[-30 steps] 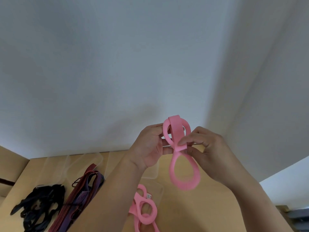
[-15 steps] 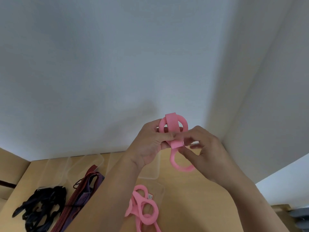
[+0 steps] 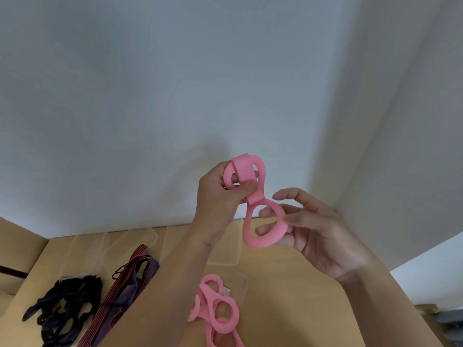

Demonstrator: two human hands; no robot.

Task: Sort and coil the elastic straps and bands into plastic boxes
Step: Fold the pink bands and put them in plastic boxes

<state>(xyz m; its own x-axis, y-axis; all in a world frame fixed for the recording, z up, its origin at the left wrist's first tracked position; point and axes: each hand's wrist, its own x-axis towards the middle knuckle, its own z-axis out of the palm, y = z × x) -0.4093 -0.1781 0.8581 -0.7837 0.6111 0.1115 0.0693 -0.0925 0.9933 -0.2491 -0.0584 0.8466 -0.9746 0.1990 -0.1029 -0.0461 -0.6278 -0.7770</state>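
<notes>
I hold a pink figure-eight elastic band (image 3: 263,216) up in front of the wall. My left hand (image 3: 220,196) pinches its folded upper loop between thumb and fingers. My right hand (image 3: 315,234) is spread, with its fingers passing through the lower loop and resting against it. More pink figure-eight bands (image 3: 218,311) lie below in a clear plastic box (image 3: 240,279) on the wooden table (image 3: 288,296).
Clear plastic boxes (image 3: 130,241) line the table's back edge. One holds red-striped and purple straps (image 3: 130,279). A tangle of black straps (image 3: 65,304) lies at the left. White walls meet in a corner at the right.
My right hand let go of the band's middle and opened, its fingers now inside the lower loop. The lower loop has swung out toward the right.
</notes>
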